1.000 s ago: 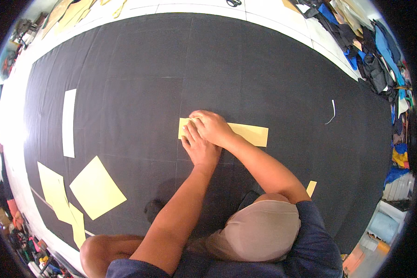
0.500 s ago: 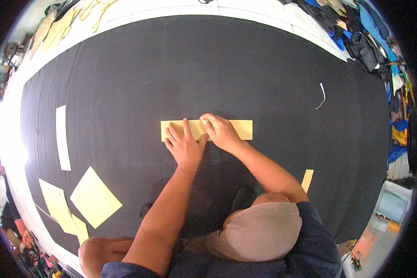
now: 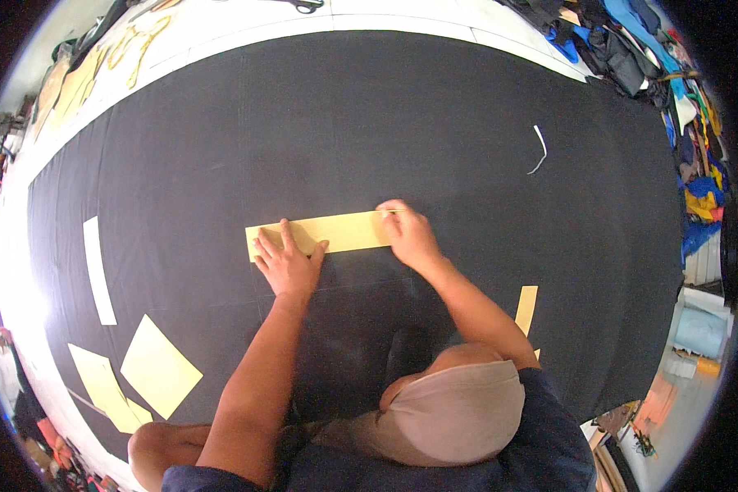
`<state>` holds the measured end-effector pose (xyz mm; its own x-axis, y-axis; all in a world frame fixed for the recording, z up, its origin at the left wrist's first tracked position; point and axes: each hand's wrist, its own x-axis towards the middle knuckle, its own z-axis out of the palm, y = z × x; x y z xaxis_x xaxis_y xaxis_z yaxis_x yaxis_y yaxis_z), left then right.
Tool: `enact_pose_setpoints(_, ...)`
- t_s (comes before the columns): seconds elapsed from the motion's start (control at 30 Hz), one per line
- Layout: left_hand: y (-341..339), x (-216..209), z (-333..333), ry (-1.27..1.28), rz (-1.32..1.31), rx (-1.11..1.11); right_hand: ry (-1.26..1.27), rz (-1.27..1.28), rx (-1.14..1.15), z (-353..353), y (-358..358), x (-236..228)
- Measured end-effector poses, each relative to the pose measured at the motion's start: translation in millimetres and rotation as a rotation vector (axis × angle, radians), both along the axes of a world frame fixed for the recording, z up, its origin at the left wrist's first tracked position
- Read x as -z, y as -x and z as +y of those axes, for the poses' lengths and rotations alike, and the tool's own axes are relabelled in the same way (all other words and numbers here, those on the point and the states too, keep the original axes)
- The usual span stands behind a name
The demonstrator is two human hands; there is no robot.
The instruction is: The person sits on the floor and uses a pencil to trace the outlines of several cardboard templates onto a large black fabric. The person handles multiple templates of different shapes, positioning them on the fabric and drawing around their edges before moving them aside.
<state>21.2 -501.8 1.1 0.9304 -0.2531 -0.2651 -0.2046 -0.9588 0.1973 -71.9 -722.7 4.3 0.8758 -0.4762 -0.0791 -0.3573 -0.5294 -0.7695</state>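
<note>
A long yellow card strip [image 3: 348, 233] lies flat on black cloth [image 3: 344, 123] in front of me. My left hand [image 3: 287, 266] rests on the strip's left part with fingers spread, pressing it down. At the strip's right end, my right hand [image 3: 410, 238] is closed in a pinch around a slim yellowish stick [image 3: 392, 211], its tip near the strip's upper edge. Too little of the stick shows to tell whether it is a pencil. The right fingers partly cover that end of the strip.
More yellow card pieces [image 3: 162, 366] lie at the lower left, below a white strip [image 3: 100, 271]. Another yellow strip [image 3: 527, 310] is by my right elbow. A curled white scrap [image 3: 541, 150] lies farther right. Scissors [image 3: 306, 6] and heaped fabrics [image 3: 623, 61] border the cloth.
My right hand has slid right along the strip to its right end, still pinching the stick. My left hand stays spread on the strip's left part. The whole view has shifted slightly.
</note>
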Motion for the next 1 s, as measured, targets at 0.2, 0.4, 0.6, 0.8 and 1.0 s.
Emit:
enact_pose_setpoints(0.2,-1.0,-7.5,-2.2,-0.013,0.024,-0.001,0.002,-0.022,0.012,-12.0,6.7,7.7)
enact_pose_setpoints(0.4,-1.2,-6.3,-2.0,-0.035,0.026,0.012,-0.069,-0.082,0.138,-35.2,26.2,26.1)
enact_pose_setpoints(0.6,-2.1,-9.3,-4.8,-0.022,0.051,0.003,-0.038,-0.145,0.176,-33.4,31.4,38.6)
enact_pose_setpoints(0.8,-3.7,-8.6,-2.6,-0.022,0.049,0.013,-0.114,-0.211,0.262,-25.8,29.8,33.5)
enact_pose_setpoints(1.0,-3.2,-8.8,-3.1,-0.026,0.041,0.024,0.315,-0.048,0.029,-20.1,31.3,11.7)
